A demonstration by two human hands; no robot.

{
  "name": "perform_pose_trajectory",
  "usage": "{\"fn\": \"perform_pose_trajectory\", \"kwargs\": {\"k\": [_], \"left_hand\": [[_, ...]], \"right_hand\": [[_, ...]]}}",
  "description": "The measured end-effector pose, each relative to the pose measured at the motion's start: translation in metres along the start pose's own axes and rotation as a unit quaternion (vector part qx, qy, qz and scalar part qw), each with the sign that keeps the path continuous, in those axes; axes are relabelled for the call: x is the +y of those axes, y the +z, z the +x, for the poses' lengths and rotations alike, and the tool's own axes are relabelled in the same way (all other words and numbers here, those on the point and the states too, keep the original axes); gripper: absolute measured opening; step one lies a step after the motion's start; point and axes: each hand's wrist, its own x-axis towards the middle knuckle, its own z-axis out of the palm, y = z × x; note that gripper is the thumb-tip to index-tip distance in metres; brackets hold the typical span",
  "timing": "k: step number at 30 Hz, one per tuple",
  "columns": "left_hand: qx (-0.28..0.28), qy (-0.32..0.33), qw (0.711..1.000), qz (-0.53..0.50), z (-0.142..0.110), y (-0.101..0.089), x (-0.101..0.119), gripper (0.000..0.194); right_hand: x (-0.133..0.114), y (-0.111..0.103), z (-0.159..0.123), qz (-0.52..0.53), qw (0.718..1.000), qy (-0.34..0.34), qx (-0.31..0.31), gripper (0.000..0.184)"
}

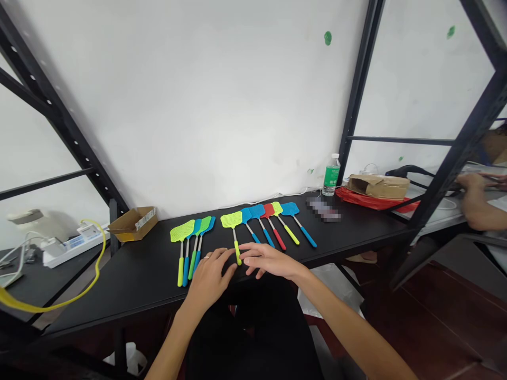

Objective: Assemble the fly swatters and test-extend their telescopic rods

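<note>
A yellow-green fly swatter (232, 220) lies on the black table with its handle between my two hands. My left hand (209, 277) is open to the left of that handle, its fingers stretched forward. On the other side, my right hand (266, 258) is open, fingers apart and close to the handle; whether they touch it I cannot tell. Left of my hands lies an overlapping group of swatters: yellow-green (182, 230), blue and green (205, 225). To the right, more are fanned out in blue (257, 211), red (268, 210), yellow-green (276, 208) and blue (290, 208).
An open cardboard box (133, 224) stands at the table's left back. At the right are a water bottle (331, 175), a blurred-out item (324, 209) and a carton (378, 187) on a red bag. A yellow cable (96, 272) loops at left. Another person's hand (473, 182) shows far right.
</note>
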Motion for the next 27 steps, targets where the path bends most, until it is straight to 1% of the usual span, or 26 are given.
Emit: {"fn": "perform_pose_trajectory", "kwargs": {"k": [2,5,7,10,13,16,21,27], "left_hand": [[0.002,-0.043,0.998,0.047,-0.001,-0.002,-0.015,0.042],[-0.023,-0.12,0.984,0.127,-0.004,-0.004,-0.035,0.048],[-0.037,-0.146,0.976,0.155,-0.007,-0.006,-0.044,0.048],[-0.033,-0.153,0.972,0.177,-0.007,-0.007,-0.048,0.043],[-0.02,-0.164,0.966,0.197,-0.005,-0.009,-0.046,0.037],[-0.019,-0.174,0.964,0.201,-0.004,-0.011,-0.045,0.033],[-0.014,-0.17,0.966,0.196,-0.004,-0.014,-0.049,0.037],[0.033,-0.156,0.967,0.2,-0.005,-0.023,-0.049,0.041]], "right_hand": [[0.0,-0.002,0.0,-0.003,1.0,-0.005,0.0,0.055],[0.001,-0.003,0.0,-0.004,1.0,-0.006,0.001,0.056],[0.001,-0.002,0.001,-0.002,1.0,-0.005,0.003,0.054],[0.001,-0.001,0.001,-0.002,1.0,-0.001,0.003,0.052],[0.001,0.0,0.001,-0.01,1.0,0.002,0.002,0.05],[0.0,-0.001,0.001,-0.015,1.0,0.0,0.001,0.048],[-0.001,0.0,0.001,-0.017,1.0,0.001,0.0,0.048],[-0.001,-0.002,0.002,-0.012,1.0,-0.001,0.009,0.048]]}}
